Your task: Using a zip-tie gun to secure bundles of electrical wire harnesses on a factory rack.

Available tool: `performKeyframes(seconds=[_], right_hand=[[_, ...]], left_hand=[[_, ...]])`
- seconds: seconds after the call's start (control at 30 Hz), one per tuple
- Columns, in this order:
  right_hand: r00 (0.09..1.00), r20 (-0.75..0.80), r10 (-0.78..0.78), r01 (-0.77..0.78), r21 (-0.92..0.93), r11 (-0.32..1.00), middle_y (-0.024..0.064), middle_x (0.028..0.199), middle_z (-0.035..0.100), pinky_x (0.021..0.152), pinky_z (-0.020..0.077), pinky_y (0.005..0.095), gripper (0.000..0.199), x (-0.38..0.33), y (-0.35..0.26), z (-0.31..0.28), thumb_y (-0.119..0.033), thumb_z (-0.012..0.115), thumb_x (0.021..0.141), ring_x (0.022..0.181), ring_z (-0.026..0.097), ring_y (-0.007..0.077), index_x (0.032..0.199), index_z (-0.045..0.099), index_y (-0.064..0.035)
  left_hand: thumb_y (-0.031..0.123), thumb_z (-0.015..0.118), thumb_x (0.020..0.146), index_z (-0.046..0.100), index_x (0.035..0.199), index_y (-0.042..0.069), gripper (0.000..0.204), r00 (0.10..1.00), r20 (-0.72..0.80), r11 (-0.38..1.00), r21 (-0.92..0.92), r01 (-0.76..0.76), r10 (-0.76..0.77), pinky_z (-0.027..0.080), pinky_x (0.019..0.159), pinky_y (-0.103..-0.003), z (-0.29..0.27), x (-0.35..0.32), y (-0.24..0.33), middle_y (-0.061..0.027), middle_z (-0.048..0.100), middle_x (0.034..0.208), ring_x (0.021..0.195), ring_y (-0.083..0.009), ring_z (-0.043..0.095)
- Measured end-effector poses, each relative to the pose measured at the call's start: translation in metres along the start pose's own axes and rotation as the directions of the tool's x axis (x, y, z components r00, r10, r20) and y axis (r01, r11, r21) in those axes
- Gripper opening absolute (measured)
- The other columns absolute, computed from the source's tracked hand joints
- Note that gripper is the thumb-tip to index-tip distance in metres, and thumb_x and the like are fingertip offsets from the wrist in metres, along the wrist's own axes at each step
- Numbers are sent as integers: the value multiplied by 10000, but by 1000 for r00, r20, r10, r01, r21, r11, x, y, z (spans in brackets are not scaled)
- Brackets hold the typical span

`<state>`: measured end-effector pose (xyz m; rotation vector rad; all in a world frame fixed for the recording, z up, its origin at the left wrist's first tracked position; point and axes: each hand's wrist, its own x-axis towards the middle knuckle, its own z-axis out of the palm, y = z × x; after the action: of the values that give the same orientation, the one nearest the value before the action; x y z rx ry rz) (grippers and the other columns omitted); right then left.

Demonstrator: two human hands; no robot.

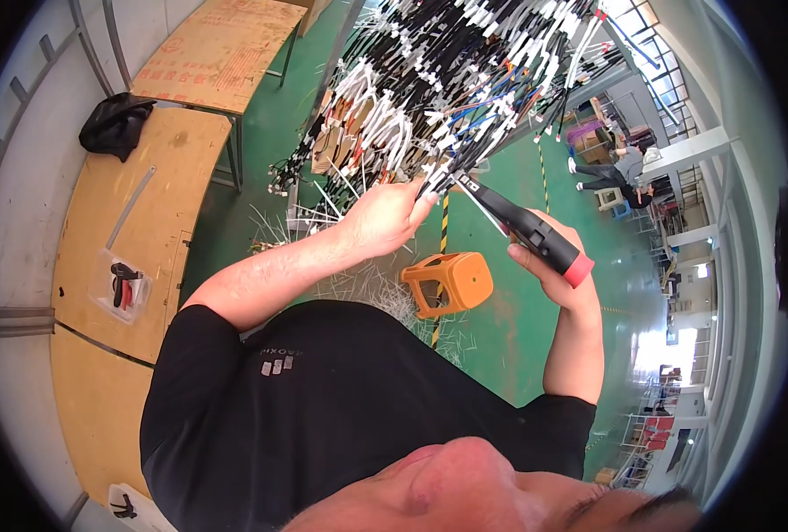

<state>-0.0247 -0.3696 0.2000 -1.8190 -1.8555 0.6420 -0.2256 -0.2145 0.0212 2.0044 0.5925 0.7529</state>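
My left hand (385, 217) is closed on a bundle of black and white wires (447, 89) that fans out above it on a harness board. My right hand (558, 266) grips a black cable-tie tool with a red end (536, 235). The tool's thin nose points at the bundle just beside my left fingertips. White ties and tags sit along many of the wires, and a few blue and red wires run among them.
An orange plastic stool (447, 282) stands on the green floor (518, 328) below my hands, among scattered white tie offcuts (358, 288). Wooden tables (137, 222) at left hold a black bag (114, 124) and a clear bag with a tool (123, 285). Another person (620, 168) sits far right.
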Motion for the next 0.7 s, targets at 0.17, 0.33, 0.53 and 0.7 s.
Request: performKeyframes(seconds=[0.17,0.33,0.53,0.7], right_hand=[[999,13,-48,48,0,999,69,971,699,789,507,311,325,2,-4,5,-65,777,909,819,588,178,1215,682,-7],[995,18,-95,96,-139,986,125,955,706,799,532,349,371,5,-22,13,-84,772,913,801,628,256,1265,673,-22],[999,39,2,3,-122,993,95,1004,715,800,515,313,318,8,-18,11,-41,781,905,852,603,169,1203,682,16],[999,47,-24,30,-132,991,121,965,700,786,532,362,352,12,-14,16,-100,777,909,825,645,276,1238,679,-26]], left_hand=[[340,509,1114,590,1133,-12,362,996,-59,994,88,-59,65,544,725,-572,-1,0,-2,-239,667,798,809,-473,684],[314,593,1073,556,1396,5,448,978,-174,935,351,-47,115,586,696,-501,10,-4,-3,-168,702,913,812,-388,718],[285,612,1067,390,1621,116,620,984,-163,970,241,-30,71,577,689,-503,4,-5,0,-177,703,887,817,-379,719],[253,630,1049,430,1614,215,601,983,-172,994,102,-51,68,572,669,-499,5,-2,-8,-164,731,911,797,-383,723]])
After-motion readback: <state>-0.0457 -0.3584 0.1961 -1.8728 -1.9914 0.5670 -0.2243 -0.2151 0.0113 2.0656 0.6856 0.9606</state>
